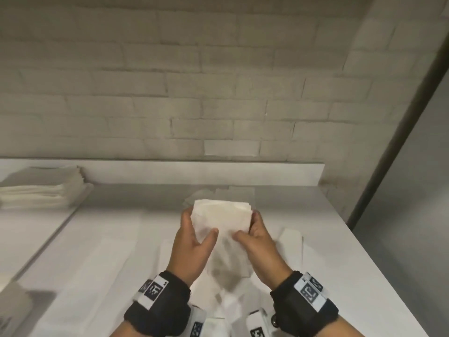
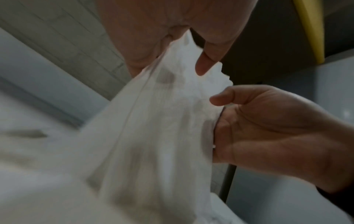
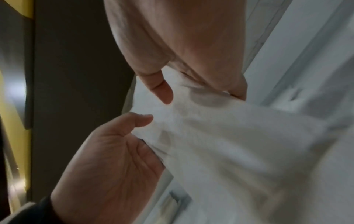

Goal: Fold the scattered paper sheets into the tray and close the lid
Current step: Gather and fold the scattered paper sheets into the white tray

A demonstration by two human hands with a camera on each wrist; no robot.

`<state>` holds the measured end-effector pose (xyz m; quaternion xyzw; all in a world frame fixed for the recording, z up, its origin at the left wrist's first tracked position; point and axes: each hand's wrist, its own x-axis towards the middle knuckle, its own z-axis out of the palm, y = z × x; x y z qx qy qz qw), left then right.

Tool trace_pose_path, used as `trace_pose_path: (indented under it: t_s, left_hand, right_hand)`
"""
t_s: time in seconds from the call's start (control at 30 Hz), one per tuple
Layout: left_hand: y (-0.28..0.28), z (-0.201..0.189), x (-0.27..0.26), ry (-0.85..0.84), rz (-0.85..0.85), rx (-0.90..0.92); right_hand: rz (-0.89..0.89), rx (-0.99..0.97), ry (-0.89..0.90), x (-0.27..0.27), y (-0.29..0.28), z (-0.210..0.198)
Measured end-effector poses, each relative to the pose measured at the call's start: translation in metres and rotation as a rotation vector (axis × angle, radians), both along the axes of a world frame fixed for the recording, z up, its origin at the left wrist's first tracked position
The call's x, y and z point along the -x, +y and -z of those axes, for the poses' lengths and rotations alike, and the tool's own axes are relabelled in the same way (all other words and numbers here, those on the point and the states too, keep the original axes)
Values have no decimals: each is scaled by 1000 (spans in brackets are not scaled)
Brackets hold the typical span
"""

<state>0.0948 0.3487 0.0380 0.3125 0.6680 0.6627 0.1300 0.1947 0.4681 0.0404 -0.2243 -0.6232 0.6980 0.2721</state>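
Paper sheet (image 1: 220, 221): being held up above the tabletop (image 1: 328, 239), between both hands, upper part looking doubled over, lower part hanging loose
Left hand (image 1: 192, 237): gripping the sheet's left edge; thumb lying on the near face, fingers (image 1: 185, 216) curling round behind
Right hand (image 1: 257, 235): gripping the right edge the same way, thumb in front, fingers (image 2: 220, 99) behind; shadows of the fingertips are showing through the paper in both wrist views
Material: looking thin, soft and very light, half see-through, more like tissue than card; likely tearing or creasing under a hard pull
Where to hold: at the two side edges near the top, lightly, keeping the span taut enough to lay a straight fold; a grip in the middle would probably be crumpling it
Loose sheets (image 1: 291, 237): lying flat and scattered on the tabletop under and beside the hands
Folded stack (image 1: 43, 188): sitting far left, by the ledge (image 1: 194, 172) at the wall
Tray and lid: cannot tell; a pale slab under the stack at the left may be the tray, a grey thing at the lower left is blurred
Step, as judged: folding one sheet in the air, many still waiting
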Motion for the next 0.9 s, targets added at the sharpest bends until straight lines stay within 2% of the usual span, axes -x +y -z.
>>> trace_pose_path:
  t_s: [0.1, 0.27, 0.37, 0.43, 0.57, 0.63, 0.77, 0.9]
  left_hand:
    - [0, 9, -4, 6, -21, 44]
    - [1, 2, -4, -43, -40, -34]
    - [6, 1, -5, -52, 30, 92]
    - [6, 3, -7, -44, 4, 122]
    - [-3, 0, 0, -64, -142, -6]
    - [-7, -1, 8, -82, -111, -14]
    - [-16, -2, 17, -136, -35, 33]
    - [-38, -10, 31, -159, -85, -56]
  right_hand:
    - [-51, -10, -67, 6, -7, 12]
    - [12, 43, 34, 8, -4, 7]
    - [-43, 30, -118, 12, -8, 16]
    - [-62, 10, -193, 14, -11, 23]
    - [-14, 104, -45, 18, -8, 19]
    - [-25, 132, -14, 21, -9, 14]
    - [-131, 25, -169, 32, -30, 15]
    - [-132, -24, -135, 42, -48, 1]
